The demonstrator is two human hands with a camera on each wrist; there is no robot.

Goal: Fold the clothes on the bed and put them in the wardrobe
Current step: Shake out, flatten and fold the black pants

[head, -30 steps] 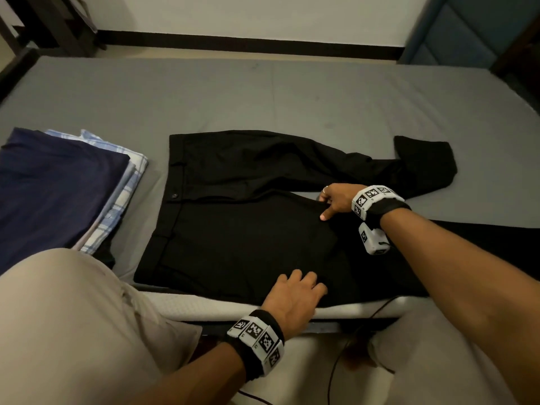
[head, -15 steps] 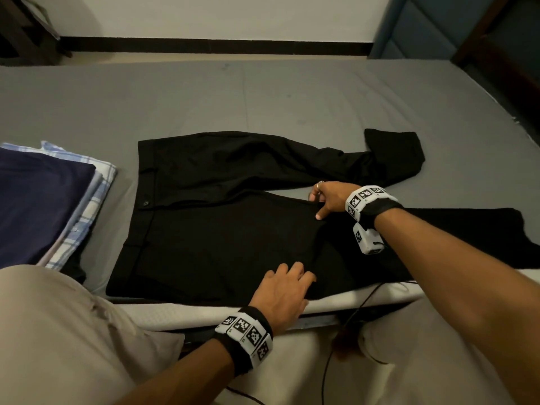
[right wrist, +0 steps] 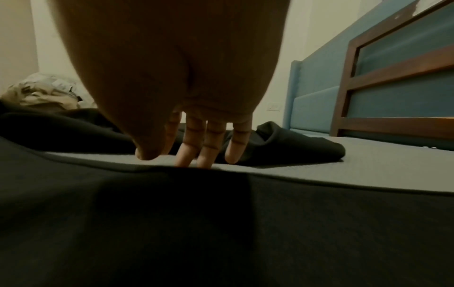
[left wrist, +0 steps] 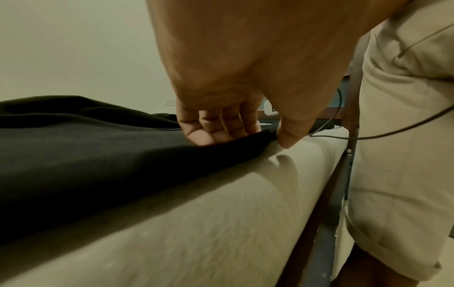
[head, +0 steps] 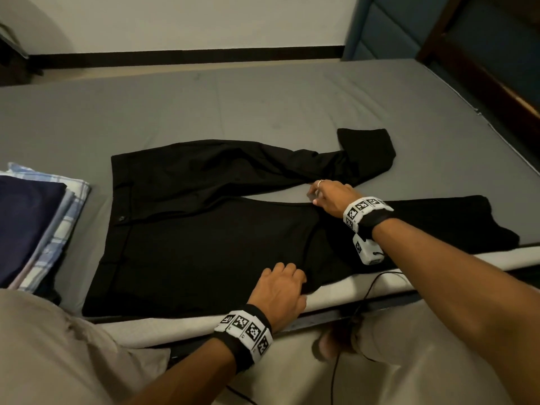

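1. Spanning nearly the whole head view, the bed (head: 263, 106) carries a grey sheet; its pale mattress edge runs along the near side, from 6 toward 3 o'clock.
2. Behind the bed, at 12 o'clock, a cream wall (head: 204, 21) meets a dark skirting strip, and a blue padded headboard (head: 394, 33) with a brown wooden frame stands at 2 o'clock.
3. Black trousers (head: 190, 244) lie flat at the centre of the bed, waistband toward 9 o'clock; the far leg bends back on itself near 1 o'clock, while the near leg stretches toward 3 o'clock along the mattress edge.
4. A stack of folded clothes (head: 29, 223), navy on top with blue-checked fabric beneath, sits at 9 o'clock, just beside the trousers.
5. The left hand (head: 280, 290) rests at 6 o'clock on the trousers' near edge, fingers lightly bent onto the cloth and thumb against the mattress side; whether it pinches the fabric I cannot tell.
6. The right hand (head: 330, 197) sits at the gap between the legs, fingers straight and slightly apart, tips touching the sheet at the near leg's edge.
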